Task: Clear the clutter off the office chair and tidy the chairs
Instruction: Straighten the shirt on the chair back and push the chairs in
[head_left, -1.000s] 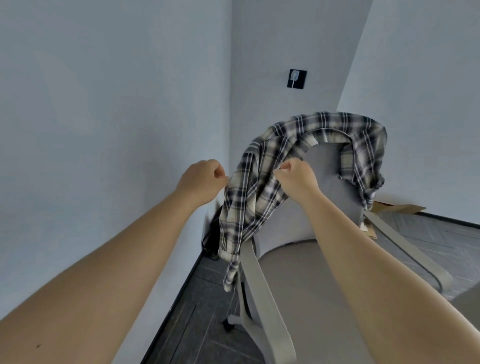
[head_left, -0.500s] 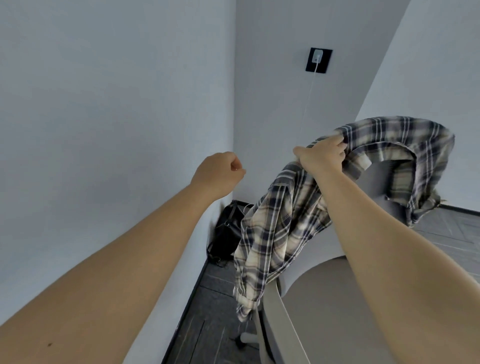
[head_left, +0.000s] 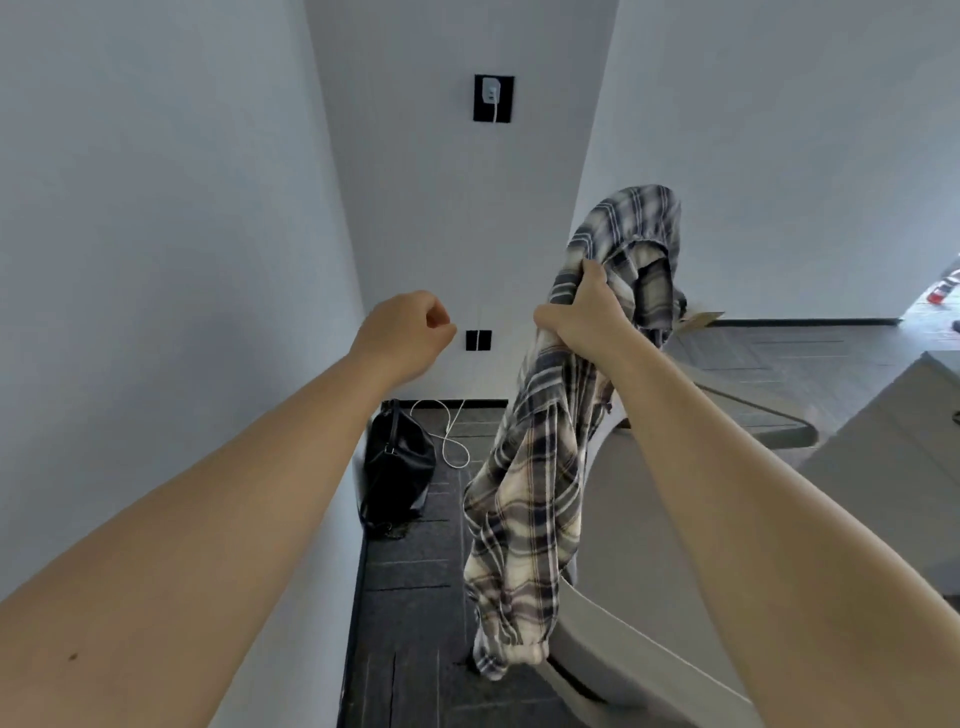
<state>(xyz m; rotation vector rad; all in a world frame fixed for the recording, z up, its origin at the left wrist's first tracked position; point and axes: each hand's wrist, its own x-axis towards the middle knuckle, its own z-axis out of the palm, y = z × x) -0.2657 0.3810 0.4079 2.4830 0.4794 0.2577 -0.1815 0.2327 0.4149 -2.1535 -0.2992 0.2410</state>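
A grey-and-cream plaid shirt hangs bunched in the air, lifted clear of the grey office chair behind it. My right hand is shut on the shirt near its collar, and the sleeves dangle down to about armrest height. My left hand is raised to the left of the shirt, fingers curled into a loose fist with nothing in them. The chair's seat and backrest are mostly hidden behind my right arm and the shirt.
A black bag leans against the left wall on the dark floor, with a white charging cable beside it running up to a wall socket. A second grey chair stands at the right. Cardboard lies by the far wall.
My right hand has raised the shirt off the chair's backrest and pulled it left, so it now hangs free. My left hand let go of the shirt and stays closed and empty.
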